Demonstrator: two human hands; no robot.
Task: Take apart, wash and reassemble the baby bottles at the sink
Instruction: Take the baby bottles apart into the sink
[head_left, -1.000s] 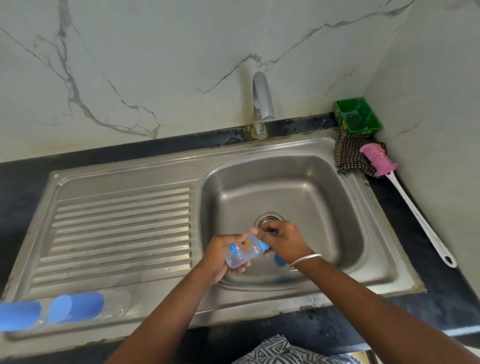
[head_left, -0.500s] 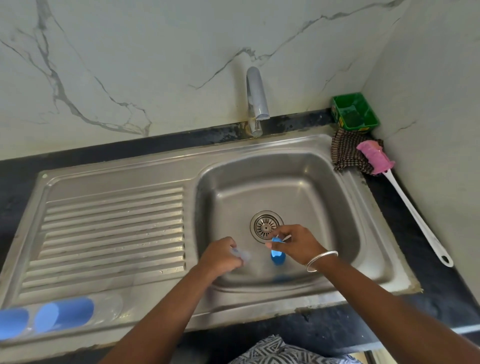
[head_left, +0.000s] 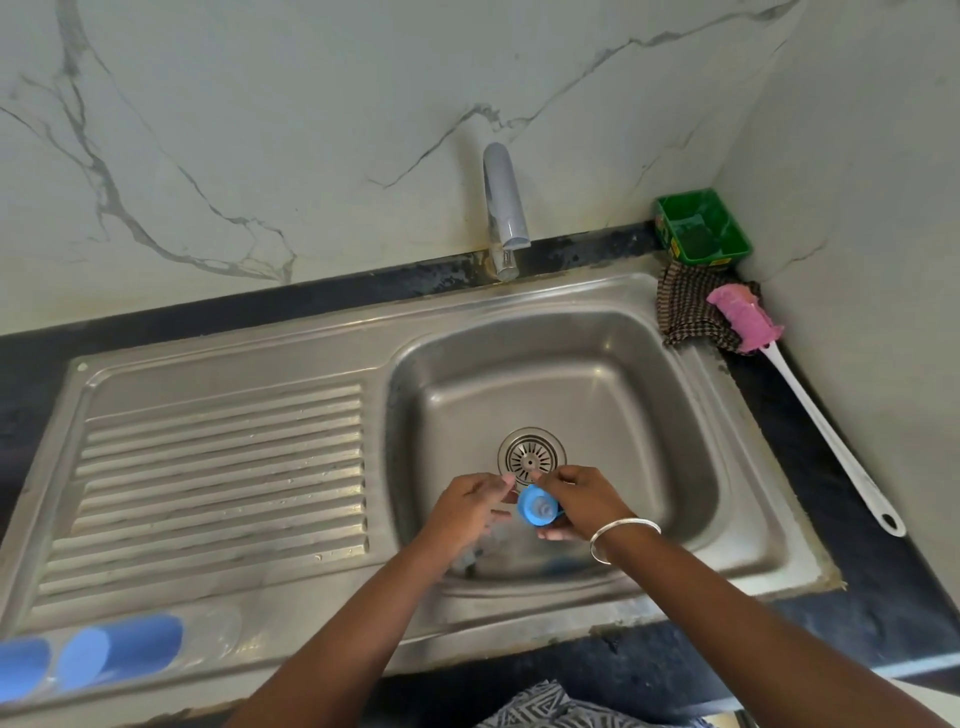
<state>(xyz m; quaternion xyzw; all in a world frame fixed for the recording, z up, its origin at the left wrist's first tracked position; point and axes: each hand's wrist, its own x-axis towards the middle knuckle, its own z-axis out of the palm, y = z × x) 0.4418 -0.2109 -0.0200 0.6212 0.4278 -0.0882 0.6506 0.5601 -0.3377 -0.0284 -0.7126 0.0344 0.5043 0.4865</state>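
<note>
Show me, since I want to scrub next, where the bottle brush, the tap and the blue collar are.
bottle brush (head_left: 744, 320): head view, on its pink sponge head.
tap (head_left: 503, 197): head view, on the spout's upright part.
blue collar (head_left: 537, 506): head view, on its ring, held by the right hand (head_left: 582, 501).

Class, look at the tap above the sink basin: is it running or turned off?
Off. No stream of water falls from the tap's spout, and the basin floor around the drain shows no flowing water.
</note>
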